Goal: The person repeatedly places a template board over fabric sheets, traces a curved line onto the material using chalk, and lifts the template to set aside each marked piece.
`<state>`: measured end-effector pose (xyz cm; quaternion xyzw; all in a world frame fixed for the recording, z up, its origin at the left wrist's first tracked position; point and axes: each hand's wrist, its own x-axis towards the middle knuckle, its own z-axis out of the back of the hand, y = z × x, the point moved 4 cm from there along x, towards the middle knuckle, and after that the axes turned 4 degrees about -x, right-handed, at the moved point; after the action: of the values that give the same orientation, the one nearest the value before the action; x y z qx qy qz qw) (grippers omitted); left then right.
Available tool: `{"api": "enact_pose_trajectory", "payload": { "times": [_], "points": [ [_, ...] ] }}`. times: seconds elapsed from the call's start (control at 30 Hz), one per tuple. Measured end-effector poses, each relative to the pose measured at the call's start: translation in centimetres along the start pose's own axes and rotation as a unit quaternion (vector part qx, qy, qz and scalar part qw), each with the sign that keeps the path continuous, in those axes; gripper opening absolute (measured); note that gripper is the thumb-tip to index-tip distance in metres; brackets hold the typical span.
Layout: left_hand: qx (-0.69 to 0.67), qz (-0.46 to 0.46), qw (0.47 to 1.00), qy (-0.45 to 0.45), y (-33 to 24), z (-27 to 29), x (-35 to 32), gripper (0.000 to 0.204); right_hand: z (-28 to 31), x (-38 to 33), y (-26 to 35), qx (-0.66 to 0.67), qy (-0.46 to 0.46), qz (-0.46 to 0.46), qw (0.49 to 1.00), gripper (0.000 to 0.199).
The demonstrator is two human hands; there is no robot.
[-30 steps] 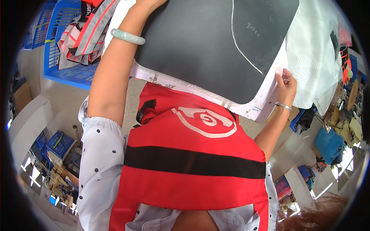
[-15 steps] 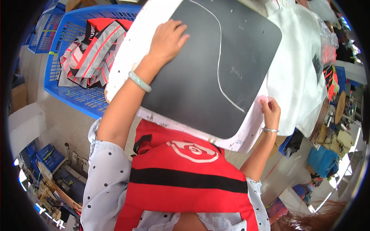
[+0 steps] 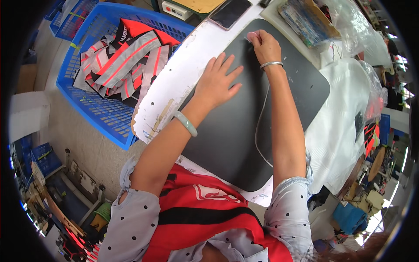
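A dark grey sheet [image 3: 218, 135] with rounded corners lies on a white worktable, a curved white line [image 3: 259, 126] running down it. My left hand [image 3: 218, 83] rests flat on the sheet's left part, fingers spread, with nothing in it. At the sheet's far end my right hand [image 3: 265, 46] pinches a small pale pink piece of tailor's chalk [image 3: 251, 36] close to the surface. My right forearm covers part of the sheet and of the line.
Left of the worktable [image 3: 168, 81] stands a blue plastic basket [image 3: 102, 126] with grey and orange striped fabric pieces [image 3: 126, 63]. A phone [image 3: 230, 13] lies at the table's far edge. White sheeting [image 3: 338, 118] hangs at the right, below a cardboard box [image 3: 307, 22].
My right hand has gone from the table's near right edge to the sheet's far end, keeping the chalk. My left hand has shifted right and nearer. The view now takes in more of the table's far side.
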<state>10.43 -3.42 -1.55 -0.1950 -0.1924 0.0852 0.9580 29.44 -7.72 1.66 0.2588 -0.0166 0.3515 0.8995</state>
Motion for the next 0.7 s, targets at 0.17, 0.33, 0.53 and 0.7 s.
{"api": "enact_pose_trajectory", "payload": {
  "times": [0.17, 0.33, 0.53, 0.7],
  "points": [
    [-0.007, 0.008, 1.000, 0.002, 0.06, 0.03, 0.03, 0.047, -1.13, 0.88, -0.02, -0.033, 0.007, 0.044, 0.998, 0.025],
    [-0.009, 0.011, 1.000, 0.001, 0.01, 0.15, 0.01, 0.046, -1.28, 1.14, 0.05, -0.039, 0.009, 0.051, 0.998, 0.026],
    [-0.001, 0.006, 1.000, -0.004, -0.05, 0.18, 0.03, 0.047, -1.27, 1.04, 0.64, -0.076, 0.004, 0.085, 0.993, 0.026],
    [-0.003, -0.007, 1.000, -0.016, 0.07, -0.20, -0.03, 0.047, -0.95, 0.52, 0.40, -0.237, 0.025, 0.117, 0.964, 0.024]
  ]
}}
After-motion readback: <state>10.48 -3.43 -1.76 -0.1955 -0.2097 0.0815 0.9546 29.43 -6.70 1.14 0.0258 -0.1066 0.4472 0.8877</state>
